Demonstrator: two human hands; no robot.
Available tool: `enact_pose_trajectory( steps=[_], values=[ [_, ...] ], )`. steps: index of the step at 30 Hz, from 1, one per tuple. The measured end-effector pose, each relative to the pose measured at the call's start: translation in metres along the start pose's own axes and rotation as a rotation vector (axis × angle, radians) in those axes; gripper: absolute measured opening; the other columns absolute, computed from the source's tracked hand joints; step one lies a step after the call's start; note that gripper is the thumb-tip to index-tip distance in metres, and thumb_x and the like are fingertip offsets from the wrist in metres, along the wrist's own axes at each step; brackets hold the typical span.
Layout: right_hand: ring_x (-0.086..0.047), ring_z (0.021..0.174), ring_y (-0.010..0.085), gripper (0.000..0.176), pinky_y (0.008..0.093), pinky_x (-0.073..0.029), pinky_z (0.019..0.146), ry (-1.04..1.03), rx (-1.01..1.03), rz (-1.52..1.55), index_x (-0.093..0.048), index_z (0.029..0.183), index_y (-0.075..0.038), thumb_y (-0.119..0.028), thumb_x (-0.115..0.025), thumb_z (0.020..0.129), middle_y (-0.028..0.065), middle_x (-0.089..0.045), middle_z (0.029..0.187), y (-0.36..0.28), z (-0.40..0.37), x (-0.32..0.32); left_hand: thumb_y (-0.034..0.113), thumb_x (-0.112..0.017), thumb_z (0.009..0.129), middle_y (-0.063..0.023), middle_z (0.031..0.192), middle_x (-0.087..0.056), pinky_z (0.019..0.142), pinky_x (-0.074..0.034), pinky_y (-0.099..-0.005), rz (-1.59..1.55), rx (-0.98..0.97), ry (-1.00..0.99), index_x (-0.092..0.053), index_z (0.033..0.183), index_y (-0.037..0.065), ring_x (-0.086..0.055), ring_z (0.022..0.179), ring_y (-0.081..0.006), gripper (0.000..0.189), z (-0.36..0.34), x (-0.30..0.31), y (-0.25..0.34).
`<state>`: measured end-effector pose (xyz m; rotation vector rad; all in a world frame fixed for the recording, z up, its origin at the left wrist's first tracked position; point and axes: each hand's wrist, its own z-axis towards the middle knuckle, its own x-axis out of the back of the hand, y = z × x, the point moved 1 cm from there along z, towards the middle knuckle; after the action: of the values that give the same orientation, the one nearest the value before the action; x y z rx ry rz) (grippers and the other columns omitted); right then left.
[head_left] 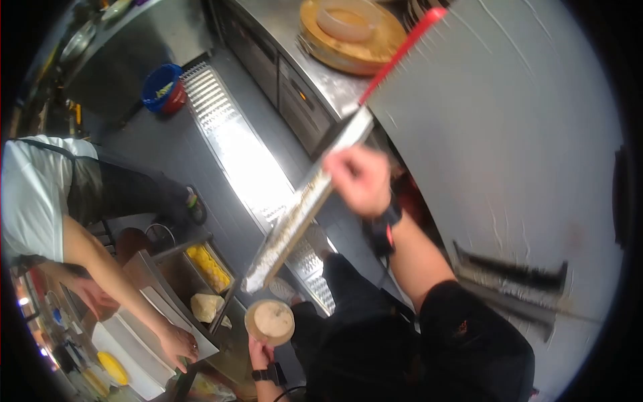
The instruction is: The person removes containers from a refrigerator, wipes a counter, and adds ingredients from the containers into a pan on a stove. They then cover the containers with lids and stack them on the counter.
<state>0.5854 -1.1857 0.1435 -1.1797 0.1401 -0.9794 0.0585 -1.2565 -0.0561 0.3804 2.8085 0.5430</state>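
My left hand, low in the view, grips a round, shallow tub with pale beige contents. My right hand is reached forward with its fingers curled at a long, narrow door edge, whitish and worn. That hand is slightly blurred. The door edge slants from the upper right down toward the tub. Beyond its upper end runs a thin red strip. Below the door's lower end, an open drawer holds yellow pieces and a pale wrapped lump.
At the left, a co-worker's hand rests by a white tray with a yellow item. A blue bucket stands on the floor near a metal grate. A round wooden board lies on the counter. A grey panel fills the right.
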Motion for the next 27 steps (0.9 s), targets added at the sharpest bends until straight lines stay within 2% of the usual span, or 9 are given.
enact_pose_trajectory(
  steps=[3,5,8,9,14,21,23,25,27],
  values=[
    [-0.063,0.067,0.0093,0.01,0.0255,-0.05,0.059,-0.344,-0.456,0.18,-0.069,0.089,-0.002,-0.011,-0.072,0.087,0.004,-0.068,0.075,0.011,-0.147,-0.011,0.003,-0.052,0.082,-0.0187,0.142,-0.047,0.105,-0.046,-0.0457,-0.249,-0.233,-0.161,-0.03,0.15,0.001,-0.051,0.13,-0.0315,0.071,0.003,-0.009,0.005],
    [-0.064,0.071,0.0091,0.008,0.0227,-0.049,0.061,-0.325,-0.942,0.501,-0.067,0.096,-0.004,-0.01,-0.066,0.092,0.0039,-0.069,0.083,0.045,-0.244,-0.026,0.001,-0.053,0.082,-0.0176,0.144,-0.046,0.108,-0.044,-0.0439,-0.215,-0.203,-0.233,-0.029,0.15,0.0,-0.049,0.131,-0.0312,0.073,0.009,-0.001,0.003],
    [-0.066,0.081,0.0123,0.016,0.0245,-0.051,0.068,-0.155,-1.267,0.326,-0.064,0.104,-0.004,-0.017,-0.063,0.096,0.0055,-0.069,0.091,0.126,-0.351,-0.023,0.001,-0.053,0.082,-0.0159,0.144,-0.047,0.108,-0.043,-0.0421,-0.179,-0.127,-0.247,-0.029,0.15,-0.001,-0.049,0.132,-0.0299,0.073,0.011,0.004,-0.009],
    [-0.066,0.081,0.0123,0.016,0.0245,-0.051,0.068,-0.15,-1.275,0.324,-0.064,0.104,-0.004,-0.017,-0.063,0.096,0.0055,-0.069,0.091,0.156,-0.375,-0.021,0.002,-0.053,0.082,-0.0155,0.144,-0.047,0.108,-0.043,-0.041,-0.149,-0.121,-0.255,-0.03,0.15,-0.001,-0.049,0.132,-0.029,0.072,0.014,0.002,-0.012],
    [-0.063,0.108,0.023,0.029,0.0332,-0.051,0.089,0.666,-1.367,0.558,-0.058,0.118,-0.002,-0.024,-0.06,0.099,0.0113,-0.064,0.115,0.282,-0.442,0.011,0.006,-0.056,0.077,-0.016,0.144,-0.048,0.11,-0.038,-0.0373,-0.033,-0.13,-0.188,-0.033,0.147,-0.005,-0.049,0.131,-0.0263,0.075,0.029,-0.006,-0.057],
    [-0.057,0.121,0.0274,0.046,0.0371,-0.049,0.1,0.944,-1.275,0.509,-0.049,0.133,-0.001,-0.032,-0.059,0.099,0.0137,-0.057,0.129,0.499,-0.482,0.047,0.018,-0.066,0.07,-0.0202,0.147,-0.043,0.113,-0.036,-0.0445,0.009,-0.045,-0.099,-0.027,0.152,-0.004,-0.045,0.134,-0.0336,0.093,0.077,-0.043,-0.126],
    [-0.056,0.121,0.0266,0.047,0.0364,-0.048,0.101,1.008,-1.364,0.459,-0.048,0.135,-0.003,-0.033,-0.059,0.1,0.0139,-0.053,0.133,0.535,-0.477,0.055,0.034,-0.082,0.067,-0.0179,0.155,-0.031,0.112,-0.039,-0.0479,0.104,0.122,-0.038,-0.021,0.155,0.004,-0.036,0.14,-0.0346,0.111,0.096,-0.021,-0.155],
    [-0.055,0.122,0.0257,0.049,0.0357,-0.048,0.101,1.062,-1.439,0.418,-0.047,0.137,-0.004,-0.033,-0.058,0.1,0.0141,-0.05,0.137,0.579,-0.481,0.06,0.033,-0.082,0.067,-0.0179,0.155,-0.032,0.113,-0.039,-0.0479,0.101,0.149,-0.002,-0.021,0.155,0.004,-0.036,0.14,-0.0346,0.111,0.112,-0.032,-0.166],
    [-0.062,0.109,0.0225,0.043,0.03,-0.057,0.084,1.208,-1.433,0.47,-0.049,0.135,-0.009,-0.033,-0.058,0.1,0.0083,-0.057,0.124,0.626,-0.494,0.069,0.033,-0.082,0.066,-0.0179,0.155,-0.032,0.113,-0.039,-0.048,0.073,0.15,0.029,-0.021,0.155,0.004,-0.036,0.14,-0.0347,0.111,0.125,-0.045,-0.174]
  ],
)
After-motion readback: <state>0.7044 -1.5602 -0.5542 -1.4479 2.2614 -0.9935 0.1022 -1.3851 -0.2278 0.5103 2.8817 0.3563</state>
